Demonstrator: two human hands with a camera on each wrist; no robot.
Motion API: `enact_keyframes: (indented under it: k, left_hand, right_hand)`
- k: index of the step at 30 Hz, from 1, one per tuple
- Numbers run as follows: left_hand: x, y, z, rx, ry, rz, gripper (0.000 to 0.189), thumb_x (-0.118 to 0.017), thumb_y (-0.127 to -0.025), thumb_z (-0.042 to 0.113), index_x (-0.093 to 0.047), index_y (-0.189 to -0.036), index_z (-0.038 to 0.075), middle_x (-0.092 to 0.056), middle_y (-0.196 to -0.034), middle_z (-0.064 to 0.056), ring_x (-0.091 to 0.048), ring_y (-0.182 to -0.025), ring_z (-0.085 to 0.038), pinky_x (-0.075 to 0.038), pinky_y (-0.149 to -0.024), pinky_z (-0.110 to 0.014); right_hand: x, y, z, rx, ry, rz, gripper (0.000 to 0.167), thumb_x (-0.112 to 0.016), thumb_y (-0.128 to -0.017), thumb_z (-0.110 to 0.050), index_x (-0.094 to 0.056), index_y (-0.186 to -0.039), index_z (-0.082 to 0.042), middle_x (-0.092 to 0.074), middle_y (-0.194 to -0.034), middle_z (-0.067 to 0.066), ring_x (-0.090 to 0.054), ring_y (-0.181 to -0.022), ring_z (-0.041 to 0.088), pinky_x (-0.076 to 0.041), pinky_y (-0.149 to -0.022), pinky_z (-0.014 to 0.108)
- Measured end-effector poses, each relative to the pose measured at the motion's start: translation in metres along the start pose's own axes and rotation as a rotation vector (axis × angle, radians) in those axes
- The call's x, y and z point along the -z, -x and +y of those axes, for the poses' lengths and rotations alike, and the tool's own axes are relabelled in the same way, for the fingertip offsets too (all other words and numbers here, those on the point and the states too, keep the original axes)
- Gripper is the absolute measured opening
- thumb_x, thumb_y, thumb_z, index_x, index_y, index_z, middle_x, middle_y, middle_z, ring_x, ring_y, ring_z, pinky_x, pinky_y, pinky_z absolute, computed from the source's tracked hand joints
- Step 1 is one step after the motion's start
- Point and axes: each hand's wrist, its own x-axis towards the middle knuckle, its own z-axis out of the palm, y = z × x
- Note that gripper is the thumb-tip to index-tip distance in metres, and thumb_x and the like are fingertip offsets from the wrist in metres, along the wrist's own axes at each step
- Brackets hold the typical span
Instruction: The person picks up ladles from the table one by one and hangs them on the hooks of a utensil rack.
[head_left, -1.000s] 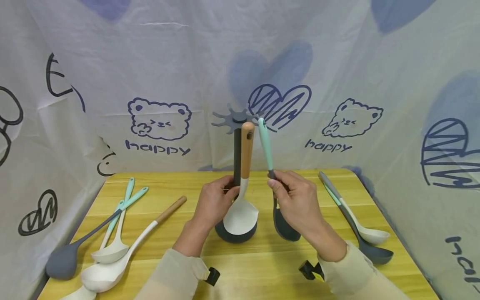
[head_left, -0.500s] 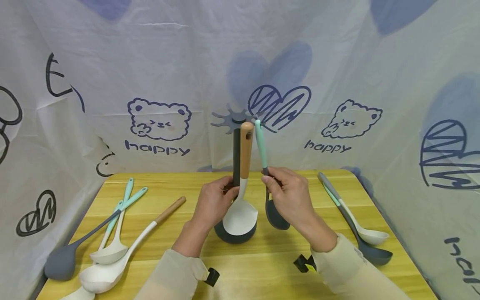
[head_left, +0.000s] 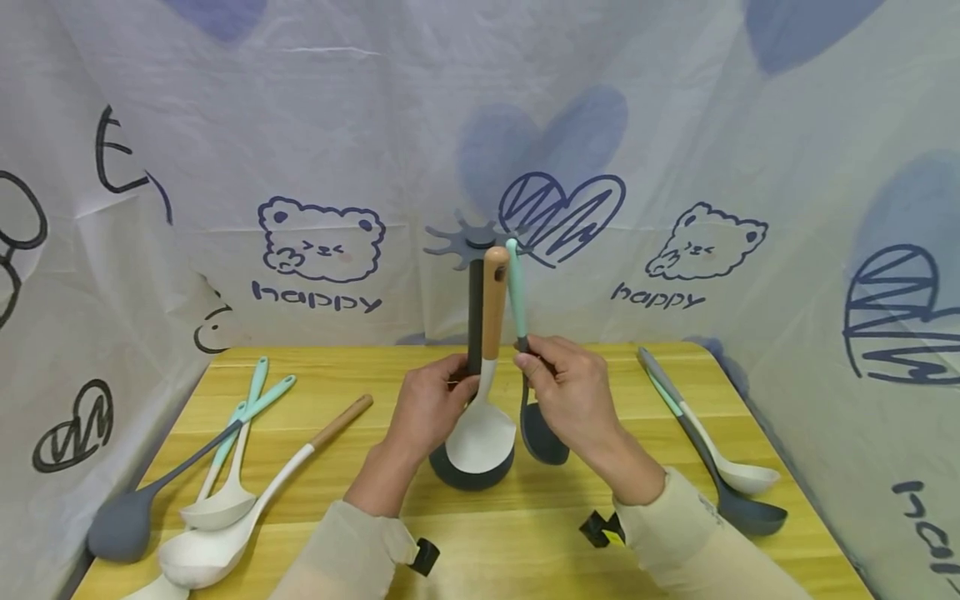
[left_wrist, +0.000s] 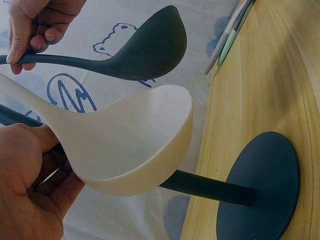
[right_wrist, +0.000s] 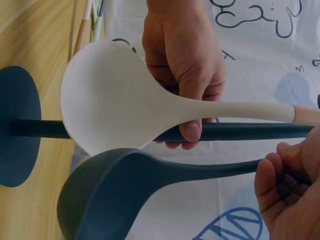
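My left hand (head_left: pixel 431 400) grips the dark post (right_wrist: pixel 250 131) of a utensil rack, whose round base (left_wrist: pixel 265 185) stands on the table. At the top of the post is a ring of grey hooks (head_left: pixel 447 243). A white ladle (head_left: pixel 480 437) with a wooden handle hangs upright in front of the post, bowl down. Between thumb and fingers, my right hand (head_left: pixel 577 387) pinches the neck of a dark ladle (head_left: pixel 543 437) just below its mint handle. This ladle is held upright, bowl down, right of the white one. Its handle tip overlaps the hooks in the head view.
On the left of the wooden table (head_left: pixel 525 542) lie several crossed utensils, among them a dark ladle (head_left: pixel 123 525) and a white ladle (head_left: pixel 206 554) with a wooden handle. On the right, a white ladle (head_left: pixel 750 477) lies against a dark ladle (head_left: pixel 757 512). Printed cloth hangs behind and at both sides.
My right hand has moved left with the dark ladle, bringing its handle close beside the wooden handle; its bowl is a little higher. My left hand stays on the post.
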Motion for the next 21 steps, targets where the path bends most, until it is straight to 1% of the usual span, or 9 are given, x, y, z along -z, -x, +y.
enact_keyframes:
  k: [6, 10, 13, 15, 18, 21]
  left_hand:
    - [-0.0004, 0.0012, 0.0006, 0.0, -0.005, 0.006, 0.019, -0.072, -0.102, 0.02, -0.078, -0.118, 0.013, -0.08, -0.103, -0.004, -0.076, -0.089, -0.018, -0.062, -0.072, -0.037]
    - [-0.0003, 0.0013, 0.0003, -0.016, -0.015, 0.006, 0.02, -0.072, -0.102, 0.02, -0.078, -0.119, 0.012, -0.081, -0.104, -0.004, -0.076, -0.09, -0.018, -0.062, -0.072, -0.037]
    - [0.0001, 0.0009, 0.0004, -0.026, -0.015, 0.003, 0.02, -0.072, -0.102, 0.02, -0.078, -0.119, 0.011, -0.081, -0.105, -0.005, -0.076, -0.091, -0.019, -0.062, -0.072, -0.037]
    - [0.0003, 0.0005, 0.0007, -0.021, -0.01, -0.001, 0.02, -0.072, -0.102, 0.019, -0.078, -0.12, 0.011, -0.081, -0.106, -0.005, -0.076, -0.092, -0.019, -0.062, -0.073, -0.037]
    - [0.0002, 0.0005, 0.0011, -0.019, -0.006, -0.003, 0.02, -0.072, -0.102, 0.018, -0.078, -0.12, 0.01, -0.08, -0.107, -0.007, -0.077, -0.096, -0.021, -0.063, -0.076, -0.039]
    - [-0.0004, 0.001, 0.0015, -0.021, -0.009, 0.0, 0.021, -0.071, -0.102, 0.016, -0.077, -0.121, 0.008, -0.08, -0.11, -0.009, -0.077, -0.1, -0.023, -0.064, -0.081, -0.04]
  right_hand:
    - [-0.0008, -0.0003, 0.0025, -0.015, 0.005, -0.007, 0.009, -0.072, -0.1, -0.006, -0.079, -0.102, -0.002, -0.067, -0.078, 0.005, -0.057, -0.063, 0.013, -0.049, -0.052, 0.025]
    - [-0.0013, -0.0015, 0.0036, -0.03, 0.012, -0.015, 0.009, -0.071, -0.101, -0.007, -0.079, -0.103, -0.002, -0.068, -0.079, 0.004, -0.058, -0.064, 0.013, -0.05, -0.053, 0.025]
    - [-0.0019, -0.0022, 0.0039, -0.039, 0.021, -0.021, 0.009, -0.071, -0.101, -0.008, -0.079, -0.103, -0.003, -0.069, -0.08, 0.004, -0.057, -0.064, 0.013, -0.049, -0.053, 0.025]
    - [-0.0021, -0.0027, 0.0037, -0.044, 0.023, -0.027, 0.009, -0.071, -0.101, -0.008, -0.079, -0.103, -0.003, -0.069, -0.08, 0.004, -0.056, -0.064, 0.013, -0.047, -0.053, 0.025]
    - [-0.0023, -0.0027, 0.0036, -0.056, 0.023, -0.036, 0.009, -0.072, -0.101, -0.009, -0.079, -0.103, -0.003, -0.07, -0.082, 0.004, -0.057, -0.064, 0.013, -0.047, -0.054, 0.025]
    - [-0.0024, -0.0022, 0.003, -0.063, 0.023, -0.045, 0.01, -0.073, -0.1, -0.009, -0.079, -0.105, -0.003, -0.073, -0.086, 0.005, -0.06, -0.067, 0.013, -0.052, -0.057, 0.026]
